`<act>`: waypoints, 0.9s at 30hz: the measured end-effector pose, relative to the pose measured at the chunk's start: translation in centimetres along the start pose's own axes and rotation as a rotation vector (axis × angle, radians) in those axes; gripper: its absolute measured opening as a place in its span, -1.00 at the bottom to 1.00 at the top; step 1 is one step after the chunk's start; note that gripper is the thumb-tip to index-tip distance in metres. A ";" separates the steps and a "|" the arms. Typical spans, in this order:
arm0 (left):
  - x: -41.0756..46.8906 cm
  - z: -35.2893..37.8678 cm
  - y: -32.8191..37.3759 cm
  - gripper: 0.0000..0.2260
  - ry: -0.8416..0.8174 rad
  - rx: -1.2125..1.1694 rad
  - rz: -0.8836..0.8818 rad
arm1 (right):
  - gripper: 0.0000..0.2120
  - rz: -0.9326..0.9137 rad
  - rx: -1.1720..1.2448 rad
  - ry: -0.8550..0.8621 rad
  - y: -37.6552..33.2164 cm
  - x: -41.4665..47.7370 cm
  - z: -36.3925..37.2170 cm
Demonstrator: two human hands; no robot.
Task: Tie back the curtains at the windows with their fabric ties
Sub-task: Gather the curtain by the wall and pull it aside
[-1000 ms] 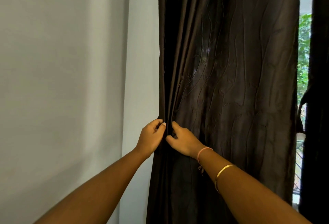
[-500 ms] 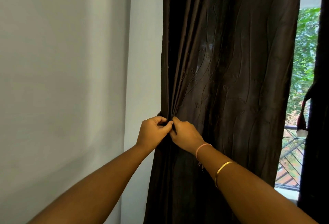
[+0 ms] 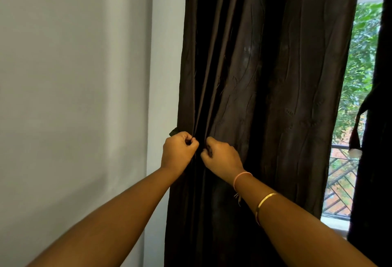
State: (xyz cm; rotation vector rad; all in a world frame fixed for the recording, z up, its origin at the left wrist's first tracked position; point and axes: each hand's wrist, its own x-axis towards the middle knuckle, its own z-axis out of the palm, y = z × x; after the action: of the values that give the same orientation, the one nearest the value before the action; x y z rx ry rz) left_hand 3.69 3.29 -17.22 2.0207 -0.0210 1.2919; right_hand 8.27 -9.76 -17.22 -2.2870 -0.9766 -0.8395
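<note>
I see both forearms reaching forward to the curtain (image 3: 265,97). A gold bangle (image 3: 265,201) and a pink band (image 3: 241,176) sit on the right wrist. The left hand (image 3: 179,150) is curled tight at the curtain's left edge, gripping the tie (image 3: 174,132), whose short dark end sticks out beside the knuckles. The right hand (image 3: 221,156), just beside it, pinches a fold of the curtain. Left of the curtain is a pale wall (image 3: 74,76). Right of it, the window (image 3: 358,76) shows green leaves and a railing (image 3: 339,171).
</note>
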 end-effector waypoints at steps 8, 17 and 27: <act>0.0 0.2 0.3 -0.92 -0.064 -0.104 0.015 | -0.88 -0.070 0.122 -0.040 -0.5 0.3 0.0; -0.2 0.5 0.2 -0.82 -0.075 -0.180 0.004 | -0.63 0.005 0.309 -0.242 -0.2 0.1 -0.5; 0.4 0.7 1.8 -0.74 -0.083 -0.024 0.199 | -0.87 -0.157 -0.125 0.162 -0.3 1.3 -5.8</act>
State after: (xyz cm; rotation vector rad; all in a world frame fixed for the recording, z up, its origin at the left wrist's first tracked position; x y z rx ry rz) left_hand 3.75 1.73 -16.07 2.0923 -0.2814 1.3203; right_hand 6.77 -12.78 -12.30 -2.2244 -1.0666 -1.1622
